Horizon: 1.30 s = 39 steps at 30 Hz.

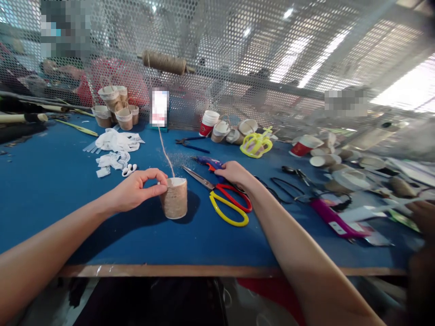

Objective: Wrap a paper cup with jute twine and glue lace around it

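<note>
My left hand (144, 188) pinches the rim of a paper cup (175, 201) wrapped in brown twine, which stands upright near the middle of the blue table. From its top a strand of twine (165, 151) runs up towards a spool of twine (165, 62) on the mesh screen. My right hand (234, 174) is closed around the handle of a blue glue gun (208, 161) with an orange trigger, its nozzle pointing left. Just below the gun lie scissors (215, 188) with one red and one yellow handle, blades half under no cover and pointing at the cup.
Twine-wrapped cups (124, 118) are stacked at the back left, near white lace ribbon (117, 140). Pliers (193, 144), more cups (210, 120) and a yellow crown-like piece (256, 144) lie behind. A purple box (336, 219) and another person's hand (423, 213) are at the right.
</note>
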### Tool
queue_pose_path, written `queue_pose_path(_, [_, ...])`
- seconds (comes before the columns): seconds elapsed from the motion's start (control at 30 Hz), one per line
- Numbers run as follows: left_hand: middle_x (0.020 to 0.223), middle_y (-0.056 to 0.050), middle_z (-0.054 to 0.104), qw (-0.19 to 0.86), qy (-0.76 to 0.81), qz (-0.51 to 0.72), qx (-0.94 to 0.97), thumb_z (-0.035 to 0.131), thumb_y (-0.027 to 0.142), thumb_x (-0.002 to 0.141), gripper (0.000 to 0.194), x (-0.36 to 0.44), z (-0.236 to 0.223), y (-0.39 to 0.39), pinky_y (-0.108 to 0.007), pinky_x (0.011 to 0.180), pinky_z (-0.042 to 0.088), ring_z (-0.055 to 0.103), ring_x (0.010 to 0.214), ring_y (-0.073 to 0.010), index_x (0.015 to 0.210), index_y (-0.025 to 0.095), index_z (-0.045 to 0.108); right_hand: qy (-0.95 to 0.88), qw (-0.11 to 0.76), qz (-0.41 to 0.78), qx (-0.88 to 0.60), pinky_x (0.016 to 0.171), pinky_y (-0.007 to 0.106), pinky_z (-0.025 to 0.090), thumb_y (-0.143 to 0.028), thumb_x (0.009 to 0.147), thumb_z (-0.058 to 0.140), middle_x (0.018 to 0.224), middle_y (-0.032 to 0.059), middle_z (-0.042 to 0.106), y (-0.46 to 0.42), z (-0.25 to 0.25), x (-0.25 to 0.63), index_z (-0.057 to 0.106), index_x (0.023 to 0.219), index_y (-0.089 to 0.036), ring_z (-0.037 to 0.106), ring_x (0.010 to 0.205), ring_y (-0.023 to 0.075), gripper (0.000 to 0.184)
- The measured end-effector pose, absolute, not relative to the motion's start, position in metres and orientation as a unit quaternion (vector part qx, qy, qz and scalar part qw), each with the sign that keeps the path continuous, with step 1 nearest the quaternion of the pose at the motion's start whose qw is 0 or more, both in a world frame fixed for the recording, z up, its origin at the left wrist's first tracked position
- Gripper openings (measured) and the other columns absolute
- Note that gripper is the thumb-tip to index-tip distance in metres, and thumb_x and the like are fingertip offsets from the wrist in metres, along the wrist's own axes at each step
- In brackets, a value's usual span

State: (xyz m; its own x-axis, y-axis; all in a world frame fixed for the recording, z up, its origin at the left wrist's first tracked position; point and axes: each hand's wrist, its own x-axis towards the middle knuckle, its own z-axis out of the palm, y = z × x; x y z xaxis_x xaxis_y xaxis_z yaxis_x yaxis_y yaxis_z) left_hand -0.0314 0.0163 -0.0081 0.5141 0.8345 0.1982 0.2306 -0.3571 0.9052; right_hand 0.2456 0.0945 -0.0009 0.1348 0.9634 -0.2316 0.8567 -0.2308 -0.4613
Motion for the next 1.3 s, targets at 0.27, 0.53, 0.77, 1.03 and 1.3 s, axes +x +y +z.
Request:
queue_pose_path(0.27, [0.088, -0.004, 0.055, 0.468, 0.361, 0.354, 0.725, 0.051, 0.031, 0.082, 0.016, -0.033, -0.008, 0.019, -0.037, 0.091, 0.035, 0.050, 0.102, -0.0205, 0.074, 0.017, 0.052, -0.549, 0.335, 0.396, -0.655, 0.051, 0.023, 0.045, -0.009, 0.068, 0.058, 0.064, 0.0005, 0.060, 0.063, 0.021, 0.232, 0.054, 0.072, -0.015, 0.052, 0.051, 0.0085, 0.008])
queue_pose_path(0.53, [0.083, -0.003, 0.057, 0.461, 0.386, 0.381, 0.702, 0.053, 0.031, 0.080, 0.016, -0.031, -0.012, 0.020, -0.035, 0.084, 0.038, 0.053, 0.087, -0.0176, 0.073, 0.016, 0.052, -0.578, 0.353, 0.586, -0.445, 0.042, 0.020, 0.035, -0.026, 0.068, 0.066, 0.045, -0.0044, 0.048, 0.011, 0.030, 0.212, 0.061, 0.071, -0.014, 0.042, 0.042, 0.0063, 0.013])
queue_pose_path(0.77, [0.089, -0.005, 0.061, 0.433, 0.415, 0.407, 0.689, 0.052, 0.033, 0.080, 0.017, -0.031, -0.015, 0.022, -0.034, 0.083, 0.040, 0.055, 0.088, -0.0182, 0.075, 0.016, 0.054, -0.649, 0.321, 0.489, -0.486, 0.040, 0.020, 0.034, -0.031, 0.074, 0.061, 0.049, -0.0040, 0.049, -0.004, 0.026, 0.205, 0.064, 0.081, -0.014, 0.043, 0.043, 0.0069, 0.018])
queue_pose_path(1.03, [0.084, -0.004, 0.062, 0.403, 0.435, 0.402, 0.698, 0.050, 0.032, 0.080, 0.017, -0.027, -0.014, 0.020, -0.033, 0.079, 0.042, 0.055, 0.083, -0.0168, 0.075, 0.016, 0.054, -0.695, 0.346, 0.309, -0.549, 0.038, 0.023, 0.037, -0.028, 0.073, 0.061, 0.043, -0.0050, 0.051, -0.020, 0.022, 0.196, 0.060, 0.067, -0.020, 0.045, 0.038, 0.0099, 0.010])
queue_pose_path(1.3, [0.082, -0.004, 0.062, 0.393, 0.427, 0.411, 0.703, 0.050, 0.033, 0.080, 0.018, -0.026, -0.015, 0.019, -0.032, 0.077, 0.042, 0.056, 0.081, -0.0168, 0.075, 0.016, 0.054, -0.753, 0.282, 0.250, -0.539, 0.048, 0.027, 0.046, -0.029, 0.074, 0.057, 0.046, -0.0020, 0.057, -0.018, 0.017, 0.200, 0.062, 0.066, -0.021, 0.058, 0.047, 0.0160, 0.013])
